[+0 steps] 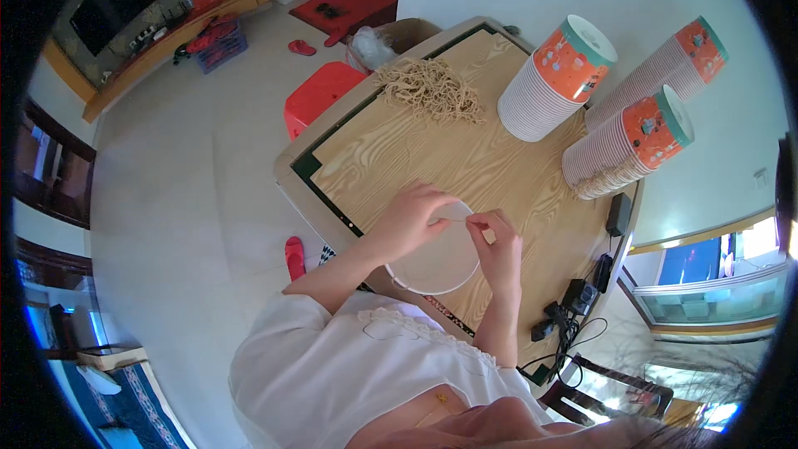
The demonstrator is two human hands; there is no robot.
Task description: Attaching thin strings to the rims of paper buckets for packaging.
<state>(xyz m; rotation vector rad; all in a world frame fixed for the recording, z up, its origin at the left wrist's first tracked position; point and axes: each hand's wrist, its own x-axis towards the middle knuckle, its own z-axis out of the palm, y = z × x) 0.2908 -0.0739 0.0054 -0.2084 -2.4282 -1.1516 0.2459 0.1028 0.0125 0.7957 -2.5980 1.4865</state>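
Observation:
A white paper bucket (439, 262) stands at the table's near edge, its open mouth facing up. My left hand (416, 218) lies over its far-left rim, fingers along the outside and thumb inside, gripping the wall. At the right rim, the fingertips of my right hand (497, 248) pinch a thin beige cord (455, 219), which stretches toward my left thumb. A small loop of cord hangs at the bucket's near-left rim. Farther back on the table lies a tangled pile of beige cords (431, 90).
Tall bucket stacks in orange and teal stand at the back right: one left (555, 79), one front (629, 143) with cords along its side, one behind (657, 75). Black adapters and cables (573, 308) lie along the right edge. A red stool (320, 93) touches the far-left side.

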